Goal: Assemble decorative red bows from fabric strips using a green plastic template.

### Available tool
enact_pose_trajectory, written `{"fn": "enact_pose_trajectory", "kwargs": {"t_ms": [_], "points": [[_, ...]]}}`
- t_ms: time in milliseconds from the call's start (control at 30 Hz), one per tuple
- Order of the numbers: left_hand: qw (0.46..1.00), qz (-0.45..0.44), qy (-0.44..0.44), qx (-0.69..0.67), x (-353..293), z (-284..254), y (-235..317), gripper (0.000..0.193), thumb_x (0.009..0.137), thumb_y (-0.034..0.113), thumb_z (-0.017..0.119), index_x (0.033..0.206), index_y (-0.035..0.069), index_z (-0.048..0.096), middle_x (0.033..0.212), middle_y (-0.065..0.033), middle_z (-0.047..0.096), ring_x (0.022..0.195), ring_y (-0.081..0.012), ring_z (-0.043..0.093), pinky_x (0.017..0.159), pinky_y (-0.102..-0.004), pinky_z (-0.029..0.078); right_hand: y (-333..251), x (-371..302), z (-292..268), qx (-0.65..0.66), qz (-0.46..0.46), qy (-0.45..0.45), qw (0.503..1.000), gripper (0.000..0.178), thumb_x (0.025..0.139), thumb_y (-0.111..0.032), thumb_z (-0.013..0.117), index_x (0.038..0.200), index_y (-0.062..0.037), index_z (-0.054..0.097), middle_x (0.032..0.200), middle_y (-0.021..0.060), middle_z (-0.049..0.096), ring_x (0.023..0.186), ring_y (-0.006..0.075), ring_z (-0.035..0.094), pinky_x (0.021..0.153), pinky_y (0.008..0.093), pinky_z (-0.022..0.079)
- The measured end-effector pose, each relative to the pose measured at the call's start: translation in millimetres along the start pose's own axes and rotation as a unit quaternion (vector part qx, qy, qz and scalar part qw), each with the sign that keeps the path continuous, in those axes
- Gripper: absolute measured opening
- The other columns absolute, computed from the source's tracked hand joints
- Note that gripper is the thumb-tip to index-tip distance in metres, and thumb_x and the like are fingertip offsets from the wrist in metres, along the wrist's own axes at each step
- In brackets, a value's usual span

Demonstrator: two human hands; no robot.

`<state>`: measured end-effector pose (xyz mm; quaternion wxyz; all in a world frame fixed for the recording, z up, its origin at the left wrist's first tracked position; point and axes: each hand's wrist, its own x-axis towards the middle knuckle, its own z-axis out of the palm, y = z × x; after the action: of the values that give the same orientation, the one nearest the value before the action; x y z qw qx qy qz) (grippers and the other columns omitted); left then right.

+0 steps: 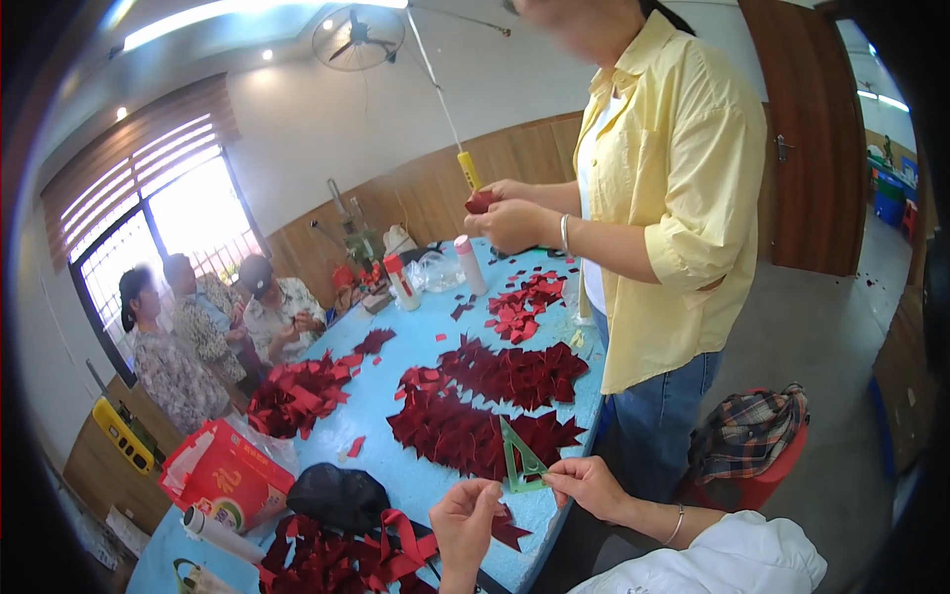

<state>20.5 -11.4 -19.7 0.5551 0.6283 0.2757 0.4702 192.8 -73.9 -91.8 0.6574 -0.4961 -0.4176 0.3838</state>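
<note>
Head view, looking along a blue table (396,396) strewn with cut red fabric.

Right hand (586,485): at the table's near right edge, fingers pinched shut on the lower corner of a green triangle (520,457), a see-through set square standing upright with its tip pointing away. The triangle's base sits at the near edge of the nearest pile (465,431) of dark red pieces.

Left hand (465,525): just beside the right hand, over the near edge, fingers curled loosely toward the triangle's base. A dark red piece (510,532) lies just beneath it; whether the fingers grip it cannot be told.

Red ribbon (376,554): a loose tangle at the near left corner, beside a black bag (336,495).

Further piles: 1 mid-table (515,374), 1 of brighter red at the left edge (297,394), and scattered pieces (520,302) toward the far right edge.

A red box (226,475) and a white tube (220,535) lie at the near left edge. 2 white bottles with red caps (401,280) stand near the far end, beside a green press (356,238).

A person in a yellow shirt (673,188) stands at the right edge, both hands (510,213) closed on a red piece. 3 people (208,327) sit at the far left corner, by a window.
</note>
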Motion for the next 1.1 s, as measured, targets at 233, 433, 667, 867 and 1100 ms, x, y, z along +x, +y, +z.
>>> {"fn": "enact_pose_trajectory", "kwargs": {"t_ms": [233, 433, 667, 867, 1100], "points": [[0.991, 0.034, 0.113, -0.057, -2.3, -39.3, 23.2, 0.007, 0.085, 0.001, 0.056, 0.083, -0.005, 0.057, 0.071, -0.008, 0.06, 0.056, -0.0112, 0.056, 0.052, -0.0229, 0.045, 12.3, 4.9, -2.1, -0.05, 0.066, -0.017, 0.996, 0.014, 0.085, -0.012, 0.06, 0.079, 0.0009, 0.062, 0.058, -0.0005, 0.055, 0.052, 0.004, 0.048, 0.049, 0.0204, 0.039], [0.945, 0.172, 0.185, -0.206, -9.8, -68.9, 44.3, 0.024, 0.093, 0.017, 0.05, 0.08, -0.003, 0.053, 0.068, -0.0098, 0.057, 0.049, -0.014, 0.051, 0.045, -0.0242, 0.04, 23.8, 19.2, 8.7, -0.045, 0.119, -0.052, 0.99, 0.016, 0.086, -0.012, 0.059, 0.078, 0.0015, 0.062, 0.058, 0.001, 0.056, 0.051, 0.0057, 0.05, 0.049, 0.0203, 0.04], [0.916, 0.237, 0.19, -0.262, -23.8, -77.0, 61.8, 0.031, 0.096, 0.023, 0.044, 0.077, 0.0, 0.051, 0.065, -0.0106, 0.053, 0.044, -0.0141, 0.044, 0.04, -0.0263, 0.037, 46.5, 51.0, 62.3, 0.028, 0.148, -0.127, 0.98, 0.014, 0.086, -0.01, 0.057, 0.079, 0.001, 0.06, 0.056, 0.0039, 0.055, 0.046, 0.0107, 0.05, 0.044, 0.0239, 0.041], [0.919, 0.261, 0.177, -0.237, -30.4, -84.1, 66.3, 0.031, 0.096, 0.022, 0.042, 0.076, 0.0, 0.05, 0.066, -0.0104, 0.053, 0.042, -0.0136, 0.04, 0.037, -0.0261, 0.034, 80.9, 91.3, 123.0, 0.038, 0.192, -0.171, 0.966, 0.016, 0.086, -0.011, 0.055, 0.074, 0.0003, 0.057, 0.056, 0.0052, 0.054, 0.044, 0.0131, 0.05, 0.04, 0.0254, 0.04], [0.899, 0.293, 0.186, -0.266, -36.2, -92.6, 68.1, 0.031, 0.097, 0.021, 0.041, 0.076, 0.001, 0.05, 0.065, -0.0107, 0.053, 0.041, -0.0129, 0.038, 0.036, -0.0239, 0.032, 112.8, 115.8, 167.4, 0.038, 0.259, -0.122, 0.957, 0.012, 0.083, -0.01, 0.053, 0.078, 0.0009, 0.056, 0.065, 0.0079, 0.058, 0.049, 0.0152, 0.054, 0.041, 0.0273, 0.046]]}}
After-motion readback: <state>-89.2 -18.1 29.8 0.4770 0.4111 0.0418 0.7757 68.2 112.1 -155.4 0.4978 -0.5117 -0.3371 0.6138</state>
